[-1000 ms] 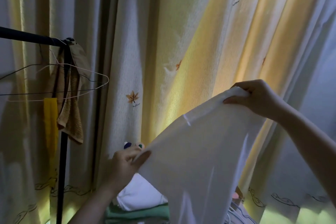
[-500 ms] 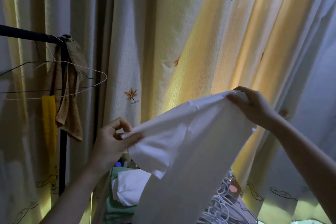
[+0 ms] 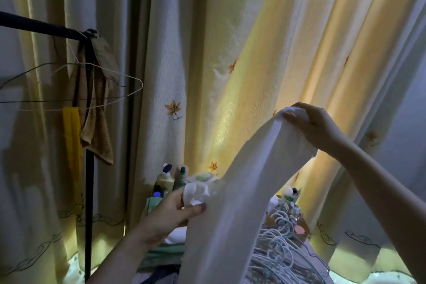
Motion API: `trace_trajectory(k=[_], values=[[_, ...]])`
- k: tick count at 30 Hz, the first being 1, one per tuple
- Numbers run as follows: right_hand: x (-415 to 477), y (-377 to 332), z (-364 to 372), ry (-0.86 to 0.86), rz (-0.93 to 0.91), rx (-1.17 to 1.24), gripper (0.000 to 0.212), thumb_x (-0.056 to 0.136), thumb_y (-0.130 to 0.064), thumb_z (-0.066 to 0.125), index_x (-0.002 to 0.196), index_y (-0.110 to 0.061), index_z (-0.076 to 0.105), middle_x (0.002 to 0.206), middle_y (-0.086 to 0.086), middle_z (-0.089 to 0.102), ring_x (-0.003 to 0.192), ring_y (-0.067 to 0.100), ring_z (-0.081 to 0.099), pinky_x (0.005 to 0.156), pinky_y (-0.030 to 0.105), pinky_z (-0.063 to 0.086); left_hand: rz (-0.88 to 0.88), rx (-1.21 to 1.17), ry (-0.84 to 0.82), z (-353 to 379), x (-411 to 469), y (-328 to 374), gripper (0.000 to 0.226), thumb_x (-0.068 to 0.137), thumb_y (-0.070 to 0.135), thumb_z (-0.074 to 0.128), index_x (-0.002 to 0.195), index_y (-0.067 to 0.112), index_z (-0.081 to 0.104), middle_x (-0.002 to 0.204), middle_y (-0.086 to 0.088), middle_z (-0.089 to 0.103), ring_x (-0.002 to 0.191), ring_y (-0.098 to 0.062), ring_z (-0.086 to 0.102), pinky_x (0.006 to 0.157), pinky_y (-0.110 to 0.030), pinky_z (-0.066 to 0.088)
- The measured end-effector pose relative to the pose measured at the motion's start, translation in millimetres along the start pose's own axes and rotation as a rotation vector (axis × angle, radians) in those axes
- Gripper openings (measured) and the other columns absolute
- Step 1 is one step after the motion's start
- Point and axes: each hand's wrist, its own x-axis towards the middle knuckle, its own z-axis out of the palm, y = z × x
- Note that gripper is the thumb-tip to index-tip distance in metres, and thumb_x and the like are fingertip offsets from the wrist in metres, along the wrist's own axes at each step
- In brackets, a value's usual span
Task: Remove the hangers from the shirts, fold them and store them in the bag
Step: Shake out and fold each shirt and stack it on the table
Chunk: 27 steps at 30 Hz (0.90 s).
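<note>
A white shirt (image 3: 249,191) hangs in the air between my hands, folded lengthwise into a long band. My right hand (image 3: 315,124) grips its top end, raised at the right. My left hand (image 3: 175,212) pinches a bunched part of the shirt lower down at the centre. The rest of the cloth drops out of view at the bottom. A pile of white wire hangers (image 3: 281,251) lies below the shirt at the lower right. Folded white and green clothes (image 3: 168,251) sit under my left hand. No bag is plainly visible.
A black clothes rack (image 3: 88,191) stands at the left with empty wire hangers (image 3: 96,99), a brown towel (image 3: 99,136) and a yellow cloth (image 3: 71,140) on it. Bottles (image 3: 166,180) stand by the curtain (image 3: 230,53), which fills the background.
My left hand dropped lower and toward the centre, bunching the shirt. The shirt went from spread wide to a narrow folded band. The right hand stayed raised.
</note>
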Motion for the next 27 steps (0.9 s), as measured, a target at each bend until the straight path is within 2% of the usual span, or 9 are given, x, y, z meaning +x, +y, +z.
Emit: trace_trajectory(k=[2,5,9,11,13,15,19,23,27], values=[[-0.8,5.3,-3.2,-0.022,0.007,0.005,0.021,0.089,-0.046,0.056,0.082,-0.029,0.065,0.071,-0.009,0.067,0.064,-0.001,0.059,0.058,0.019,0.047,0.041,-0.004,0.08,0.0,-0.3,3.8,0.052,0.076,0.022,0.069,0.126,0.019,0.054,0.116,-0.002,0.069,0.108,-0.02,0.066,0.082,-0.031,0.056],[-4.5,12.2,-11.1,-0.104,0.007,0.064,0.026,0.082,-0.052,0.057,0.078,-0.029,0.067,0.068,-0.012,0.067,0.058,-0.002,0.06,0.051,0.008,0.044,0.031,-0.096,0.131,-6.3,-2.7,1.6,0.05,0.078,0.025,0.063,0.126,0.02,0.052,0.111,-0.003,0.071,0.099,-0.019,0.069,0.07,-0.028,0.057],[-5.1,18.8,-8.3,-0.158,-0.007,0.119,0.026,0.081,-0.048,0.059,0.078,-0.023,0.066,0.069,-0.002,0.066,0.057,0.002,0.06,0.051,0.01,0.046,-0.066,-0.351,0.047,-14.7,-7.9,-9.3,0.044,0.084,0.035,0.055,0.127,0.027,0.052,0.117,-0.009,0.068,0.103,-0.029,0.067,0.076,-0.042,0.059],[-4.1,18.3,-4.3,-0.174,-0.014,0.147,0.026,0.082,-0.046,0.06,0.08,-0.021,0.066,0.072,0.002,0.067,0.059,0.003,0.06,0.053,0.012,0.047,-0.079,-0.366,0.053,-13.8,-8.0,-15.1,0.036,0.085,0.031,0.056,0.119,0.02,0.057,0.11,-0.01,0.071,0.097,-0.029,0.069,0.07,-0.038,0.059],[-3.1,15.7,-0.3,-0.201,-0.014,0.179,0.021,0.083,-0.043,0.061,0.081,-0.023,0.067,0.072,-0.002,0.068,0.061,0.003,0.063,0.054,0.013,0.049,-0.048,-0.281,0.067,-11.4,-6.8,-20.2,0.021,0.085,0.026,0.057,0.099,0.01,0.059,0.091,-0.009,0.072,0.08,-0.022,0.07,0.061,-0.028,0.056],[-2.3,13.2,3.2,-0.226,-0.013,0.192,0.017,0.084,-0.041,0.061,0.081,-0.026,0.068,0.073,-0.007,0.069,0.063,0.003,0.065,0.055,0.014,0.05,-0.014,-0.255,0.108,-11.9,-3.2,-24.3,0.019,0.084,0.024,0.058,0.093,0.007,0.057,0.087,-0.011,0.069,0.078,-0.02,0.068,0.063,-0.026,0.055],[-1.5,10.1,8.3,-0.25,-0.023,0.184,0.02,0.083,-0.045,0.059,0.081,-0.028,0.068,0.075,-0.006,0.069,0.065,0.003,0.065,0.057,0.016,0.052,-0.016,-0.271,0.188,-14.6,5.5,-33.2,0.026,0.079,0.022,0.062,0.095,0.002,0.054,0.092,-0.019,0.067,0.085,-0.026,0.068,0.07,-0.03,0.057],[1.1,4.4,10.4,-0.25,-0.039,0.187,0.028,0.081,-0.049,0.058,0.082,-0.022,0.066,0.073,-0.002,0.067,0.065,0.006,0.063,0.057,0.021,0.051,-0.087,-0.417,0.293,2.0,11.9,-61.1,0.025,0.077,0.012,0.065,0.095,0.002,0.051,0.087,-0.015,0.071,0.078,-0.027,0.071,0.064,-0.028,0.058],[3.1,-3.0,7.8,-0.232,-0.045,0.191,0.026,0.082,-0.048,0.058,0.081,-0.024,0.066,0.07,-0.009,0.066,0.063,0.003,0.062,0.056,0.015,0.05,-0.256,-0.473,0.284,34.4,17.2,-96.8,0.026,0.095,-0.002,0.043,0.121,-0.005,0.048,0.11,-0.018,0.064,0.085,-0.026,0.069,0.071,-0.033,0.057]])
